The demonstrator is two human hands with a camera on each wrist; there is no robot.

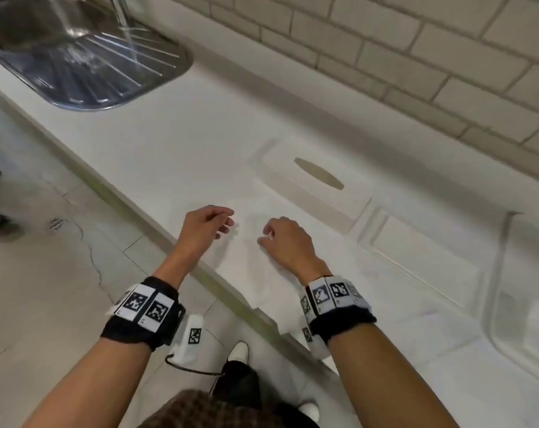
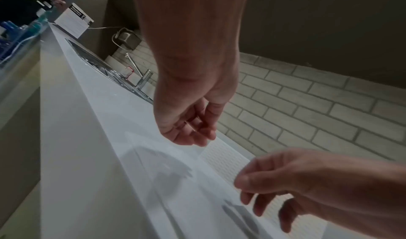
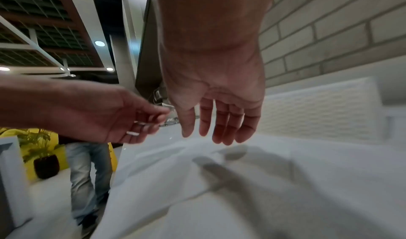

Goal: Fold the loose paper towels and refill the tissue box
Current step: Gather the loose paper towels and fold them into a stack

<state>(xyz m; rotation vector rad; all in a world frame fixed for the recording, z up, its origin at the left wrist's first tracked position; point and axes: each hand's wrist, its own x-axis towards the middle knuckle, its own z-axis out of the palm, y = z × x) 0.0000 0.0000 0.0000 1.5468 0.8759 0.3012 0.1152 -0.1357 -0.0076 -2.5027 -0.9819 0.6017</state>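
**Both hands hovering over a paper towel on the table**

The left hand (image 1: 205, 225) and the right hand (image 1: 285, 239) are hanging side by side above the white table (image 1: 169, 143), neither one grasping anything. The left fingers (image 2: 197, 135) are hanging loosely curled and released, with the thumb close to the fingertips but nothing between them. The right fingers (image 3: 222, 126) are pointing down, relaxed and nearly straight, also released; in the right wrist view their shadows are falling on the sheet just below them, and I cannot tell whether the tips are touching it.

A loose paper towel (image 1: 262, 273) is lying flat under and between the fingers of both hands, reaching back toward the person as far as the near edge of the table. Its white is blending with the table, so its outline is hard to make out.

Just beyond the fingers, toward the brick-tiled wall (image 1: 416, 57), the white tissue box (image 1: 311, 183) is sitting with its oval slot facing up. To the right of the right fingers, more white sheets (image 1: 422, 257) are lying on the table. Far beyond the left fingers, a steel sink (image 1: 76, 57) is sitting set into the table.
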